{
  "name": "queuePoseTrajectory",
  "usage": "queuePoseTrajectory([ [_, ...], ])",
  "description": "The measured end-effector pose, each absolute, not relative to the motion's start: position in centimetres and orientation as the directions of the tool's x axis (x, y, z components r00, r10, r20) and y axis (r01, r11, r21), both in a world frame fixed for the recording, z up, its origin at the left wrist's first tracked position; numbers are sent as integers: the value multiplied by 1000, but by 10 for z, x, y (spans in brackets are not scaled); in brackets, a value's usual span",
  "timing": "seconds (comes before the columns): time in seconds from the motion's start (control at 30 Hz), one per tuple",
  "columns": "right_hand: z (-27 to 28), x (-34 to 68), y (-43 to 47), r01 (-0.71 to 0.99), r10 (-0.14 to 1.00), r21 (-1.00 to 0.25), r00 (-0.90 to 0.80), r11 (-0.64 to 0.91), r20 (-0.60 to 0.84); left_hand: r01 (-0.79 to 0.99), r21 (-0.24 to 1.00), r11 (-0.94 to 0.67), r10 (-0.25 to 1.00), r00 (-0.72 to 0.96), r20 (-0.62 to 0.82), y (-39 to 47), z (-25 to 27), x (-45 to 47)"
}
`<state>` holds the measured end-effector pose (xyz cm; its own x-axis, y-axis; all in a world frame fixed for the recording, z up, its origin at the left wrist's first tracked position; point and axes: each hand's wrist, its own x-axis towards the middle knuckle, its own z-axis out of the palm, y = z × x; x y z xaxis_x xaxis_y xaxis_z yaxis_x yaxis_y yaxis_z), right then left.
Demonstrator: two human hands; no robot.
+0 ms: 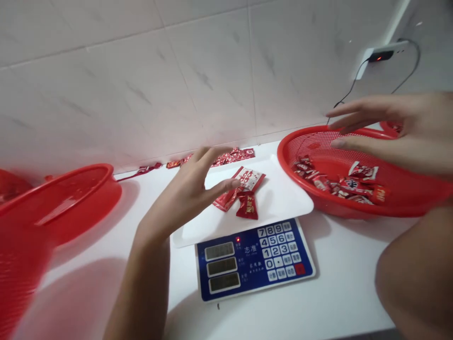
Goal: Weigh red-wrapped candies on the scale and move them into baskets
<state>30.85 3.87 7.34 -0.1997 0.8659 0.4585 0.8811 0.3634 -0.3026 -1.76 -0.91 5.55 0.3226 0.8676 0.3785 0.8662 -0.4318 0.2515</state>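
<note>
My left hand (187, 191) hovers over the left side of a white scale tray (285, 196), thumb and fingers apart. Its thumb tip overlaps a small pile of red candy packets in view, so I cannot tell whether it touches them. One is a red-and-white packet (249, 178); in front lies a dark red wrapped candy (247, 206). Beneath the tray is a blue digital scale (253, 264) with a keypad and three small displays. On the right, my right hand (392, 130) is held open above a red mesh basket (354, 210) containing several wrapped candies (357, 185).
Red baskets (85, 203) stand at the left, one blurred close to the camera. More red packets (233, 157) lie along the tiled wall behind the tray. A power strip (382, 55) with a black plug and cable is on the wall, upper right.
</note>
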Motion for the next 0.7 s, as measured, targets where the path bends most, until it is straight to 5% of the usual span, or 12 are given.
queuePoseTrajectory([
  [0.13,80,302,31,813,887,-448,-169,372,429,822,360,-441,897,406,173,7,40,-15],
  [0.33,83,308,38,773,896,-516,-149,369,417,855,311,-414,873,470,-132,34,6,-12],
  [0.7,84,314,33,802,903,-500,-108,327,417,753,411,-514,846,525,96,29,-8,0],
])
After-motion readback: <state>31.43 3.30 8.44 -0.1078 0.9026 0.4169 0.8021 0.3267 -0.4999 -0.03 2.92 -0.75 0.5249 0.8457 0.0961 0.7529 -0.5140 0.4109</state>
